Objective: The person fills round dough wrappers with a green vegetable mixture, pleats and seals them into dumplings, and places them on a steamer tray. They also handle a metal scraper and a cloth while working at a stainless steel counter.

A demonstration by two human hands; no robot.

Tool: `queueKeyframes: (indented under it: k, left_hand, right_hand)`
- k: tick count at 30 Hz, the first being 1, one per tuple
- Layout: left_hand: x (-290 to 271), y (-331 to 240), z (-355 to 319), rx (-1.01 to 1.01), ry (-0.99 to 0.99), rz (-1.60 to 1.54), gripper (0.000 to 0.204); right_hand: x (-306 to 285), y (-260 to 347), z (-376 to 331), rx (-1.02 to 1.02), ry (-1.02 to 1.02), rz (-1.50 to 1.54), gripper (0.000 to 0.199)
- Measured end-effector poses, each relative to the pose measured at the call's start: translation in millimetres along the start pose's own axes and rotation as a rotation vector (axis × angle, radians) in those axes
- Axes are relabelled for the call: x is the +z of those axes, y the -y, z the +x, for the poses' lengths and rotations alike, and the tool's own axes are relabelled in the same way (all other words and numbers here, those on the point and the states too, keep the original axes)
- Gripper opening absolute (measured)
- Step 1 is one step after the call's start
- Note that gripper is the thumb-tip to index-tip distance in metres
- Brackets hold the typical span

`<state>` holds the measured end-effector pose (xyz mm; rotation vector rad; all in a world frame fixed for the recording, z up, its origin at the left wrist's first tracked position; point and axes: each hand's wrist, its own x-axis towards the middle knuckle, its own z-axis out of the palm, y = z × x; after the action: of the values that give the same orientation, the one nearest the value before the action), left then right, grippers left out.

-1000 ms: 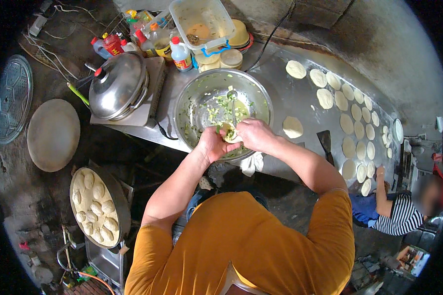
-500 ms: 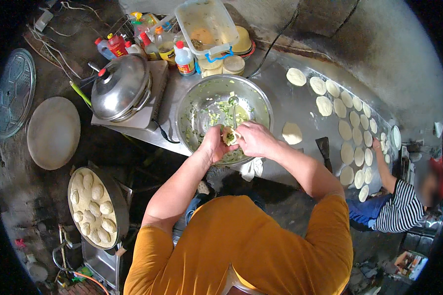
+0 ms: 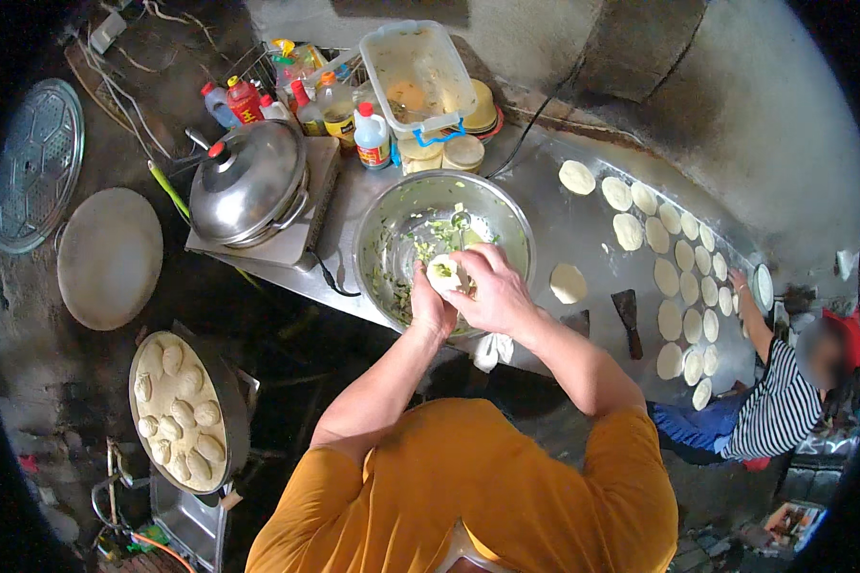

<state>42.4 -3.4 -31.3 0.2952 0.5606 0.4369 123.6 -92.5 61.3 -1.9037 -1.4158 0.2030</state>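
Note:
Over the near part of a large steel bowl (image 3: 369, 250), my hands hold a round dough wrapper gathered around green filling, a half-closed bun (image 3: 443, 274). My left hand (image 3: 431, 304) cups it from the left and below. The fingers of my right hand (image 3: 492, 289) pinch its edge from the right, with filling still showing at the top. Chopped greens (image 3: 437, 234) lie in the bowl and cling to its wall. A metal spoon (image 3: 461, 222) rests in the bowl just beyond my fingers.
Flat dough rounds (image 3: 669, 277) cover the steel counter at right, where another person's arm (image 3: 757, 325) reaches in. A scraper (image 3: 627, 320) lies nearby. Left stand a lidded wok (image 3: 246, 181), bottles (image 3: 371, 138) and a pan of filled buns (image 3: 177, 411). A plastic box (image 3: 416, 76) sits behind.
The wrapper has gathered into a rounder, more upright shape, and my right hand has turned further over it. The whole view has shifted slightly.

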Motion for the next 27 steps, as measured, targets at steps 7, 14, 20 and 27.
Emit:
queueKeyframes:
  k: [7,14,20,27]
  left_hand:
    - [5.7,-8.1,-12.1,0.047,-0.004,0.137,0.061]
    - [1.7,-15.0,-17.9,0.019,-0.062,0.174,0.062]
    - [0.9,-17.5,-26.3,0.049,-0.083,0.147,0.059]
    - [3.5,-22.5,-31.6,-0.025,-0.140,0.125,0.061]
  right_hand:
    - [-11.0,-11.7,-4.0,-0.285,0.039,-0.216,0.038]
    - [-8.4,-4.5,-1.0,-0.280,0.114,-0.220,0.034]
    - [-2.5,-9.3,-1.5,-0.298,0.087,-0.101,0.031]
    - [-9.6,-13.8,7.1,-0.232,0.057,-0.062,0.037]
